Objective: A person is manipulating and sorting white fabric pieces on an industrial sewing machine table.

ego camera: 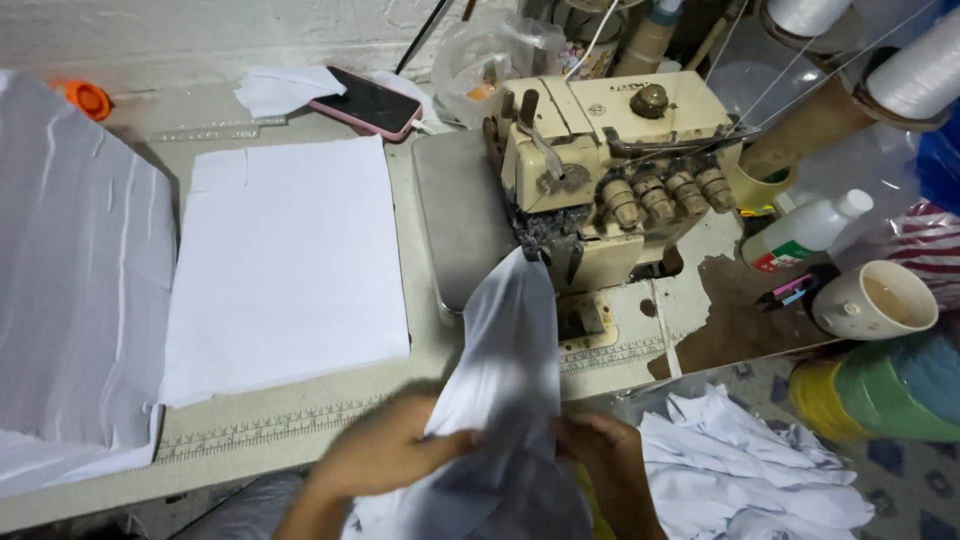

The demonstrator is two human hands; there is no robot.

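Note:
A piece of white cloth (508,340) runs from under the needle area of a cream overlock sewing machine (610,160) down toward me. My left hand (385,450) grips the cloth's left edge near the table's front. My right hand (605,460) pinches the cloth's right edge, close beside the left hand. The cloth's lower part bunches between both hands.
A flat stack of white fabric pieces (285,265) lies left of the machine, more white cloth (70,270) at far left. A pink-cased phone (365,102) sits at the back. A cup (875,300), a white bottle (805,232) and thread cones (915,75) stand right; a white cloth pile (750,470) lies below.

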